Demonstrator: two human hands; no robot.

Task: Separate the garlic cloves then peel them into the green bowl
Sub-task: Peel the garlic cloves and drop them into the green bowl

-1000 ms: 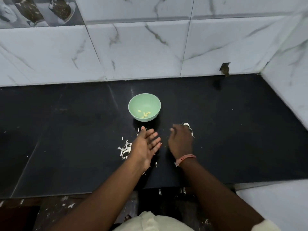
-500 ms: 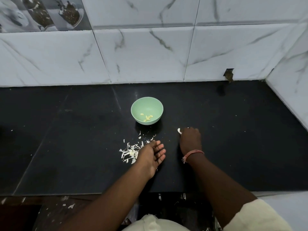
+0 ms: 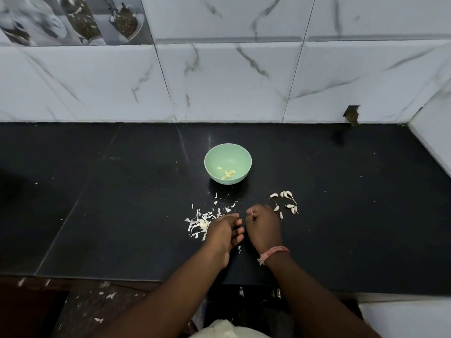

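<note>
The green bowl (image 3: 227,163) stands on the black counter (image 3: 122,203) and holds several peeled yellowish cloves (image 3: 227,173). Several unpeeled white garlic cloves (image 3: 285,202) lie to the right of my hands. A heap of white garlic skins (image 3: 200,223) lies on the left, partly under my left hand. My right hand (image 3: 263,226) is closed, pinching a small garlic clove (image 3: 251,212) at its fingertips. My left hand (image 3: 223,231) is beside it with fingers loosely curled; nothing shows in it.
White marble-pattern tiles form the back wall (image 3: 231,81) and the right side wall (image 3: 434,132). The counter's front edge (image 3: 146,279) runs just below my wrists. Skin scraps lie on the floor (image 3: 105,293) at lower left.
My right hand drew back from the clove pile toward the left with a clove pinched in it. My left hand moved up close to it. The unpeeled cloves are now uncovered.
</note>
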